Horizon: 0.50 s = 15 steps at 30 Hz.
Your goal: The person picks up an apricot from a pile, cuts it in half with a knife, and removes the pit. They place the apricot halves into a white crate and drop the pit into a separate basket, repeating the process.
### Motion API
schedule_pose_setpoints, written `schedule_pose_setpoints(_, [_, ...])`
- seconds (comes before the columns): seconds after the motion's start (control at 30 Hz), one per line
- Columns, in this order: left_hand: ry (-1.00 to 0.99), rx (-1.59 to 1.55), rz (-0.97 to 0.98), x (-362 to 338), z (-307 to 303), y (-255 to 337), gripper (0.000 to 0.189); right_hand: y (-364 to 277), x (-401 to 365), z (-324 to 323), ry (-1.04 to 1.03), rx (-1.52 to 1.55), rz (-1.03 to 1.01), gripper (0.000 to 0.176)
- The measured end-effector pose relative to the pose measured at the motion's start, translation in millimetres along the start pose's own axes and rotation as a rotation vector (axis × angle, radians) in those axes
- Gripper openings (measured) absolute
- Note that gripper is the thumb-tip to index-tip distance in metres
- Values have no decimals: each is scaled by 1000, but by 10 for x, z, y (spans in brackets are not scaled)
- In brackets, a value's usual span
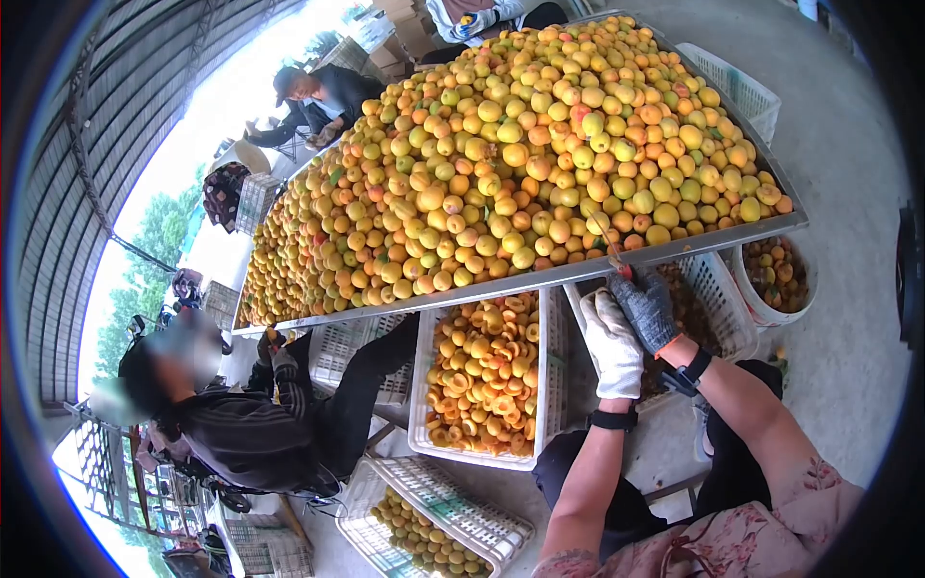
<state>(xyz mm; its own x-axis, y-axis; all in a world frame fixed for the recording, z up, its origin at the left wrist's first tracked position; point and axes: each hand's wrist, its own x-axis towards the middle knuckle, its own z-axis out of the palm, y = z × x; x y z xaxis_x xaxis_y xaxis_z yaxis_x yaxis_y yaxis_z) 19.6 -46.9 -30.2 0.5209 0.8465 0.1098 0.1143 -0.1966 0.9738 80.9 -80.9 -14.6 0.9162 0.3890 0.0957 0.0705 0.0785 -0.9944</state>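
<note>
My right hand (646, 308), in a grey knit glove, is closed around a small knife (615, 252) at the table's near edge. The knife's thin blade points up toward the apricots (501, 173), and a bit of reddish handle shows above the fingers. My left hand (609, 339) wears a white glove and lies against the right one, its fingers stretched out, with no fruit visible in it. A metal-rimmed table (665, 252) carries the large heap of whole apricots in front of both hands.
Left of my knees stands a white crate (420, 409) of halved apricots (482, 385); another crate (453, 496) holds whole fruit. Under my hands is a further crate (725, 299), beside a bucket (807, 289) of dark scraps. Co-workers sit at left (251, 424), far left (337, 96) and across.
</note>
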Motion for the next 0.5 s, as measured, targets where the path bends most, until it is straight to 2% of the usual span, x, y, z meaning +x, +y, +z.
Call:
schedule_pose_setpoints(0.03, [39,-229,-10,47,53,-82,33,-27,15,-2,43,-159,-149,22])
schedule_pose_setpoints(0.07, [76,-459,-28,52,124,-169,34,-56,23,-5,46,-169,-137,22])
schedule_pose_setpoints(0.13, [128,-412,35,39,116,-7,34,-102,27,-32,51,-420,-351,21])
schedule_pose_setpoints(0.2, [110,-627,-46,55,171,-175,32,-74,58,-55,53,-470,-446,18])
schedule_pose_setpoints(0.3, [-33,-929,-233,107,186,-230,27,-126,62,-94,20,-519,-482,17])
schedule_pose_setpoints(0.4, [-46,-991,-394,57,110,-84,30,-130,64,-120,-9,-585,-577,23])
schedule_pose_setpoints(0.47, [-92,-1039,-459,53,100,-117,33,-92,63,-146,-86,-665,-530,26])
schedule_pose_setpoints(0.5, [-73,-1000,-422,52,118,-170,34,-59,57,-162,-84,-671,-527,26])
